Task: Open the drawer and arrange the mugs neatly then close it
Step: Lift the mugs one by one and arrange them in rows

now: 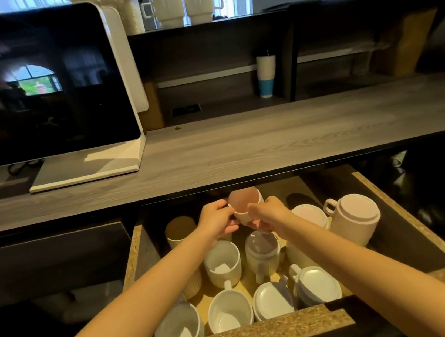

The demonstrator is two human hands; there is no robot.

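Grip: left hand (216, 220), right hand (272, 215) on mug (245, 204), other mugs (222, 262) crowding drawer (251, 334)

Both forearms are bare, extended forward, and converge from the lower frame corners toward centre. Left hand (217, 221): back of hand uppermost, fingers curled, gripping the left side of a pale mug (244, 203). Right hand (271, 214): thumb and fingers curled against the mug's right side and base. The hands are level with each other, close together but apart. Fingertips are partly hidden.
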